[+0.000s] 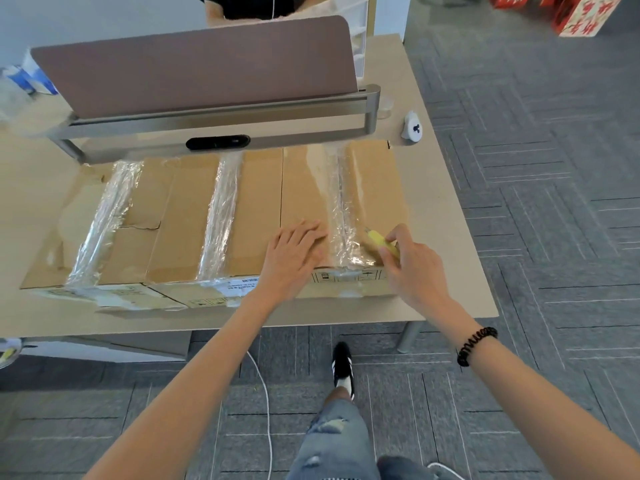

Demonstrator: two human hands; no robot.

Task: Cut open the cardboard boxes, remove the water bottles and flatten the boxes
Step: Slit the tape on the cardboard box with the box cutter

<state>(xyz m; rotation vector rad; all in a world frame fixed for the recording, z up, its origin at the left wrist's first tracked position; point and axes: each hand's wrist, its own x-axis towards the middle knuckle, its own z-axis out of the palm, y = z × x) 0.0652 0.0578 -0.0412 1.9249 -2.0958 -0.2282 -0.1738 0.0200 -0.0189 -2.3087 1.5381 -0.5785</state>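
Three taped cardboard boxes lie side by side on the table: a right box (304, 188), a middle box (194, 209) and a left box (83, 216). Each has a strip of clear tape along its top. My left hand (294, 251) lies flat, fingers spread, on the right box, just left of its tape strip (341, 216). My right hand (412, 268) grips a yellow utility knife (381, 241), whose tip rests near the front end of that tape. No water bottles are visible.
A brown desk divider (194, 67) on a metal rail (225, 116) stands right behind the boxes. A white round object (412, 126) sits at the table's right edge (460, 209). Red boxes (581, 12) stand on the carpet far right. A white cable (266, 410) trails by my foot.
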